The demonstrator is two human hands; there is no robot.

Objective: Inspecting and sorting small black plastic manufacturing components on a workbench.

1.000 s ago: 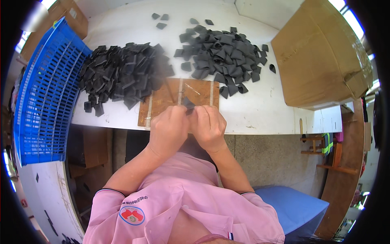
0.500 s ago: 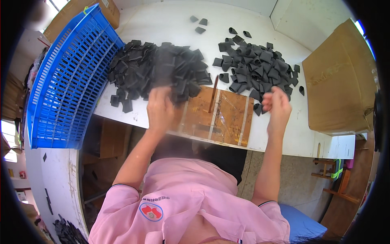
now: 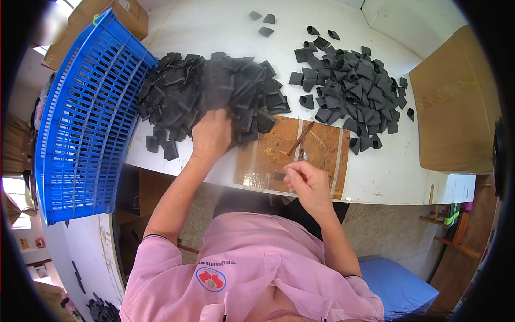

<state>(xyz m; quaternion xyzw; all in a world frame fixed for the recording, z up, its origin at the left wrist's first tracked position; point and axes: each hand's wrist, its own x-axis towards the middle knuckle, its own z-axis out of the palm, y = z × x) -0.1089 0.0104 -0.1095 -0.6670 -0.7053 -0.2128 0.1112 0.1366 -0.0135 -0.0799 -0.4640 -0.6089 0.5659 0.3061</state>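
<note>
My left hand (image 3: 212, 134) reaches to the front of a large heap of flat black pieces (image 3: 182, 88); its fingers are bent and their tips are hidden among the pieces. Over the brown board (image 3: 257, 161) at the table's front edge, my right hand (image 3: 310, 185) is closed in a pinch, and I cannot make out what it holds, if anything. A thin brown stick (image 3: 301, 138) slants above the board just beyond that hand. To the right lies a second heap, of black pieces rolled into open tubes (image 3: 370, 88).
A blue plastic basket (image 3: 91, 123) leans along the left side of the table. A cardboard box (image 3: 456, 102) stands at the right. Several loose black pieces (image 3: 265, 31) lie at the back. Below right is a blue seat (image 3: 397, 284).
My right hand has moved left and nearer, from the edge of the right heap to over the board. My left hand stays at the left heap. The whole view has shifted slightly.
</note>
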